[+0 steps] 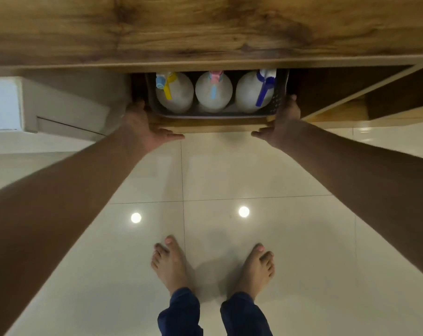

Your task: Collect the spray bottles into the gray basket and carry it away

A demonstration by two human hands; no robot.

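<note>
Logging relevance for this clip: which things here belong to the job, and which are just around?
Job: gray basket; three spray bottles inside it; left hand and right hand at its ends.

Around: wooden shelf, wooden top, tiled floor.

No legible text, label, brand, number or sign found. The three spray bottles (214, 93) in the gray basket (279, 98), at 12 o'clock, show plain, unmarked surfaces.
</note>
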